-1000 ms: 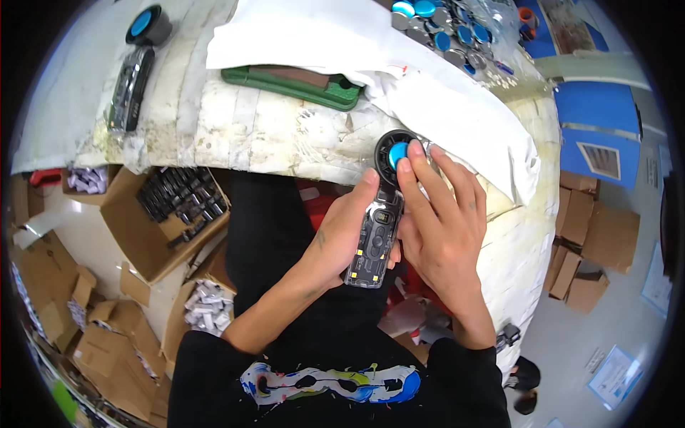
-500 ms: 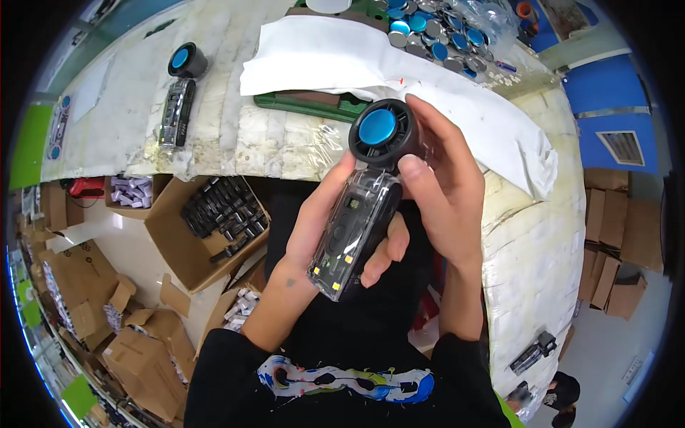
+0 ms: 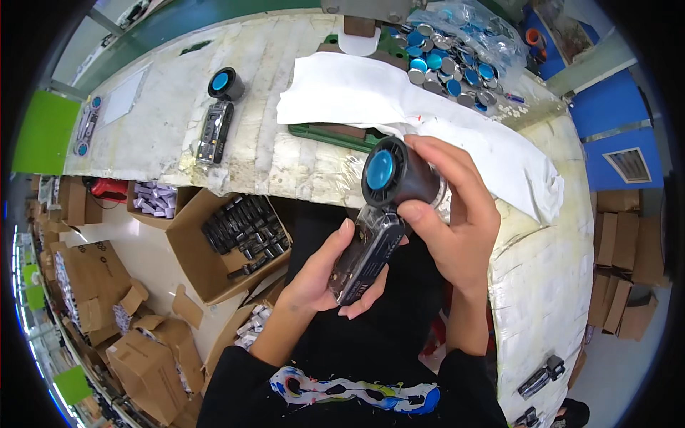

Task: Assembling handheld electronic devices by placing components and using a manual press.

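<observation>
1. Two hands hold one fan (image 3: 378, 221) above the lap: the left hand (image 3: 325, 274) is closed round its clear handle from below, thumb along the side.
2. At the upper end, the right hand (image 3: 457, 214) wraps the black round head, thumb and fingers shut on its rim; the blue hub faces up.
3. Left of the grip, an open box (image 3: 214, 250) holds dark parts.
4. Beyond the grip lies a white cloth (image 3: 371, 93).
5. Farther left on the table (image 3: 171, 128) lies a second fan (image 3: 217, 118); far beyond, blue discs (image 3: 457, 64).
</observation>
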`<state>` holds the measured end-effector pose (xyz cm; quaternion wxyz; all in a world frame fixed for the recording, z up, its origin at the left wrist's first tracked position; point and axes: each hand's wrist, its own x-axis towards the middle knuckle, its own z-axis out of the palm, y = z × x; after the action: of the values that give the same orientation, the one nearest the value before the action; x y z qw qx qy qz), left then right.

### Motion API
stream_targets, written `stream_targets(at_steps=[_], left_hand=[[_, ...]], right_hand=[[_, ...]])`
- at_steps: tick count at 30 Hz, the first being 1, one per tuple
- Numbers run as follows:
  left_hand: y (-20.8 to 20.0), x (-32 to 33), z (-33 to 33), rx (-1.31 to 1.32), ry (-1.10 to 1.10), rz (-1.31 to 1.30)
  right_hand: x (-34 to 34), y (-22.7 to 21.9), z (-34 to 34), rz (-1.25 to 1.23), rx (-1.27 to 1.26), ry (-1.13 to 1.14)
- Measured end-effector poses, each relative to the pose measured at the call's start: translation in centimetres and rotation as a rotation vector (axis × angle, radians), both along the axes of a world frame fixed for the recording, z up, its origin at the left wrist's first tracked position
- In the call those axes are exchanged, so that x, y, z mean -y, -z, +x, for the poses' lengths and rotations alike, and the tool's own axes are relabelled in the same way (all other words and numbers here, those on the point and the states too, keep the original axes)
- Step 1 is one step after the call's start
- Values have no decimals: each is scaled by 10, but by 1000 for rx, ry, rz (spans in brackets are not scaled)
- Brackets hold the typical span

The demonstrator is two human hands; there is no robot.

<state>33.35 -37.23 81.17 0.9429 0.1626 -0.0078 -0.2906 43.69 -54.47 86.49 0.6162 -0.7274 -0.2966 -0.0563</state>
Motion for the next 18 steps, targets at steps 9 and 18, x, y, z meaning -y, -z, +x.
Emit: stream_targets(at_steps=[9,18], left_hand=[[-11,-24,36,-80,-308,454],[5,-30,107,13,-405,472]], right_hand=[[23,-5,16,-22,-35,151],[46,-73,60,-20,245,305]])
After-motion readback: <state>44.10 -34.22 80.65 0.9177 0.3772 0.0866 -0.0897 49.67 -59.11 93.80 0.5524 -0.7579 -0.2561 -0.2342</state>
